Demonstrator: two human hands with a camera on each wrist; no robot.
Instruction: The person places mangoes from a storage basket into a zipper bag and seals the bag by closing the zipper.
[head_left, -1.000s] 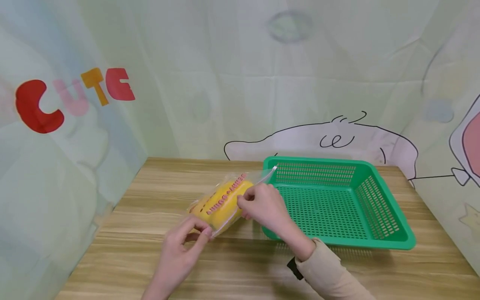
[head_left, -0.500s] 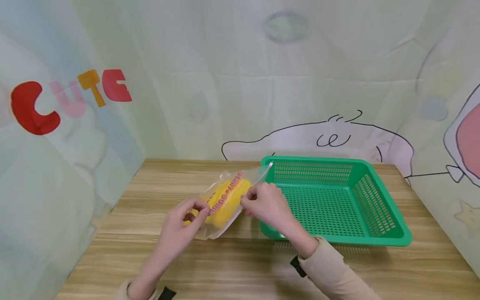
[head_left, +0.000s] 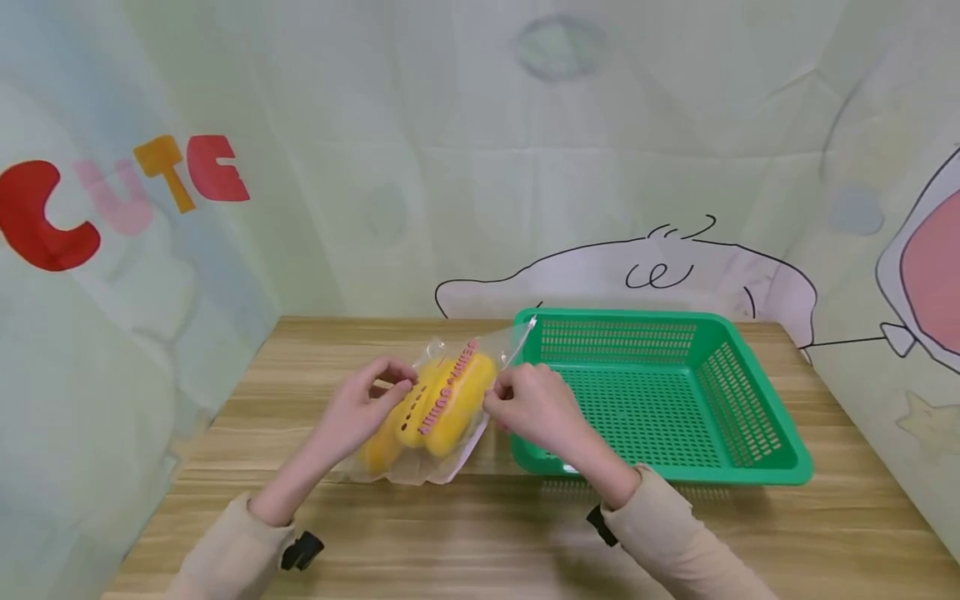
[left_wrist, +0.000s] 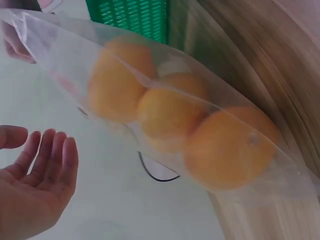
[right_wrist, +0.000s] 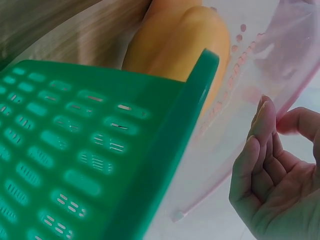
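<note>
A clear zip bag (head_left: 450,400) with pink lettering stands tilted on the table, holding several long, rounded yellow-orange pieces whose kind I cannot tell. Their round ends (left_wrist: 170,110) show through the plastic in the left wrist view. My right hand (head_left: 536,408) pinches the bag's zip edge between thumb and forefinger; the right wrist view shows this right hand (right_wrist: 275,170) with the edge at its fingertips. My left hand (head_left: 371,404) is at the bag's left side. In the left wrist view, the left hand (left_wrist: 42,185) has thumb and fingers apart, with nothing between them.
A green plastic basket (head_left: 798,471) with slotted walls stands right of the bag, its near left rim close to my right hand. The wooden table (head_left: 465,550) meets a printed curtain (head_left: 360,208) at the back and left.
My left hand has let go of the bag's lower zip corner and moved up along its left side. More of the yellow pieces shows. The right hand keeps its pinch, nearly in place.
</note>
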